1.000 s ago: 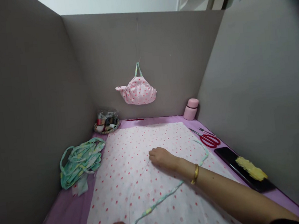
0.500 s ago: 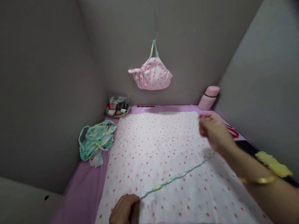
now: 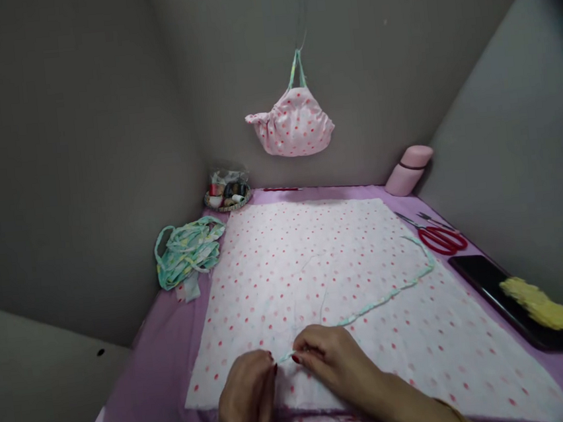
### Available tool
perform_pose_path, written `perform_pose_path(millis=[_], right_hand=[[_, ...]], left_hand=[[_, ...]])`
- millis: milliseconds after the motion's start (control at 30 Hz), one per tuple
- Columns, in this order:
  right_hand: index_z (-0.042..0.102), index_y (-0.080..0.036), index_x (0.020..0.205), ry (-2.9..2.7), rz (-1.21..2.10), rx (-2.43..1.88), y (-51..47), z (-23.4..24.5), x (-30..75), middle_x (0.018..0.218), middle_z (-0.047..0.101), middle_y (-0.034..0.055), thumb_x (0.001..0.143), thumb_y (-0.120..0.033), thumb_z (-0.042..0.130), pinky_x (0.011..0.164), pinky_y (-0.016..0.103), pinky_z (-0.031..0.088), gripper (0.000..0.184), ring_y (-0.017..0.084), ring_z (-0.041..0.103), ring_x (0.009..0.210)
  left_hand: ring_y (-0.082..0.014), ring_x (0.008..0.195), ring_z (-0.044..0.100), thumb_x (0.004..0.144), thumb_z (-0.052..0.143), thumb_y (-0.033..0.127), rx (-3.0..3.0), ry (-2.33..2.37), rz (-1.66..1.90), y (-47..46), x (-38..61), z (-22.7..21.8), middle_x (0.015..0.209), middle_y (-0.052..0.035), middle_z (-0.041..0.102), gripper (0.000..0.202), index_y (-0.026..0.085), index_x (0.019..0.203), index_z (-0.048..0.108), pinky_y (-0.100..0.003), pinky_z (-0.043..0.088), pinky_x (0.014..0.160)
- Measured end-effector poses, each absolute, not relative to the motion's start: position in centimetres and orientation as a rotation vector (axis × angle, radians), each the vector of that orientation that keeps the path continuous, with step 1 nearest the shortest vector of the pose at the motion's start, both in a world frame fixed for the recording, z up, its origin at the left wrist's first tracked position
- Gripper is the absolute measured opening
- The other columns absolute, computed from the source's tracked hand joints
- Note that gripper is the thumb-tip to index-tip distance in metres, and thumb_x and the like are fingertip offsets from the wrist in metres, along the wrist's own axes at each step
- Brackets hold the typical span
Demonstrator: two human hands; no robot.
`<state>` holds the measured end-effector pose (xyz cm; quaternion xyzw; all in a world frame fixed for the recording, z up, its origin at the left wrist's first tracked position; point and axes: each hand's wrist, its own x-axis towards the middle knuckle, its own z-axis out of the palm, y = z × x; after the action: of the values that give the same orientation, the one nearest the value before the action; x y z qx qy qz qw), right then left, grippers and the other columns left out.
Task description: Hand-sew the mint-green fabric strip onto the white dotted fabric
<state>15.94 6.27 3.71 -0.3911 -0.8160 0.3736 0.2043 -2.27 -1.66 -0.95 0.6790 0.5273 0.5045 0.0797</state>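
A white cloth with red dots (image 3: 336, 259) lies spread over the purple table (image 3: 141, 364). A thin green strip (image 3: 393, 290) curves across it from the right side to the near edge. My left hand (image 3: 247, 400) and my right hand (image 3: 336, 361) sit close together at the near edge, both pinching the strip's near end between fingertips. A faint thread runs from the hands up across the cloth.
Green strips lie bundled (image 3: 188, 252) at the left. A small basket of thread spools (image 3: 227, 195) and a pink bottle (image 3: 408, 169) stand at the back. Red scissors (image 3: 438, 236) and a dark phone with a yellow scrap (image 3: 536, 302) lie at right. A dotted pouch (image 3: 293, 123) hangs above.
My right hand came back from the far right of the cloth to the near edge beside my left hand and took hold of the strip's end. The camera tilted down.
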Motion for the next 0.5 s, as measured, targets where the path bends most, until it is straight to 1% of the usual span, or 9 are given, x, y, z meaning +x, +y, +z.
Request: perform_pose_path(millis=[67,100,167,200,267,367,400,500], right_hand=[[0.065,-0.018,0.078,-2.235,1.015,-1.102,5.9,3.3,16.2,0.071,0.065,0.0014,0.083,-0.018,0.054,0.06,0.023,0.039,0.012,0.013,0.058,0.066],[0.064,-0.018,0.078,-2.234,0.992,-1.097,5.7,3.1,16.3,0.072,0.065,0.0016,0.084,-0.018,0.054,0.061,0.023,0.039,0.012,0.013,0.058,0.066],[0.064,-0.018,0.08,-2.262,0.923,-1.069,5.3,2.7,16.4,0.073,0.064,0.0022,0.086,-0.019,0.051,0.061,0.023,0.038,0.014,0.014,0.058,0.067],[0.064,-0.018,0.081,-2.281,0.883,-1.053,5.2,2.5,16.4,0.073,0.064,0.0025,0.086,-0.019,0.05,0.06,0.024,0.038,0.015,0.014,0.058,0.067],[0.064,-0.018,0.082,-2.317,0.815,-1.029,5.0,2.2,16.5,0.074,0.064,0.0031,0.088,-0.018,0.047,0.06,0.024,0.038,0.017,0.015,0.058,0.068],[0.063,-0.018,0.081,-2.343,0.768,-1.014,4.9,2.0,16.4,0.073,0.064,0.0034,0.088,-0.017,0.046,0.06,0.024,0.038,0.019,0.015,0.058,0.068],[0.063,-0.018,0.081,-2.343,0.768,-1.01,4.9,2.0,16.4,0.072,0.063,0.0034,0.088,-0.017,0.045,0.06,0.024,0.037,0.019,0.015,0.058,0.068],[0.062,-0.018,0.08,-2.333,0.803,-0.993,5.0,2.0,16.3,0.072,0.063,0.0033,0.088,-0.018,0.045,0.06,0.024,0.037,0.019,0.015,0.057,0.068]], left_hand=[[-0.0192,0.089,0.066,0.088,0.052,0.029,1.525,1.661,1.393,-1.6,-1.7,-0.6,0.095,-0.0078,0.07,0.02,0.018,0.104,0.059,-0.027,0.052,0.075],[-0.0199,0.085,0.066,0.088,0.05,0.039,1.279,1.628,1.288,-1.4,-1.4,-0.3,0.091,-0.008,0.071,0.028,0.017,0.101,0.062,-0.027,0.052,0.072],[-0.0181,0.07,0.064,0.083,0.05,0.055,0.966,1.477,1.104,-1.0,-1.0,0.2,0.075,-0.0055,0.069,0.044,0.015,0.091,0.066,-0.026,0.049,0.062],[-0.0161,0.063,0.061,0.078,0.053,0.059,0.892,1.41,1.044,-0.7,-0.8,0.5,0.068,-0.0037,0.067,0.047,0.015,0.085,0.067,-0.024,0.046,0.057],[-0.0119,0.052,0.052,0.07,0.061,0.062,0.812,1.333,0.991,-0.4,-0.5,0.9,0.057,-0.0001,0.061,0.048,0.014,0.071,0.066,-0.022,0.038,0.051],[-0.0086,0.046,0.042,0.063,0.066,0.062,0.747,1.268,0.965,-0.1,-0.2,1.2,0.049,0.0031,0.053,0.048,0.015,0.055,0.059,-0.022,0.031,0.049],[-0.0082,0.046,0.04,0.061,0.067,0.062,0.725,1.257,0.965,0.0,-0.2,1.2,0.048,0.0038,0.051,0.048,0.015,0.054,0.058,-0.022,0.03,0.049],[-0.0079,0.046,0.039,0.056,0.072,0.059,0.682,1.267,0.995,0.0,-0.2,1.1,0.049,0.0049,0.052,0.046,0.014,0.061,0.06,-0.021,0.028,0.049]])
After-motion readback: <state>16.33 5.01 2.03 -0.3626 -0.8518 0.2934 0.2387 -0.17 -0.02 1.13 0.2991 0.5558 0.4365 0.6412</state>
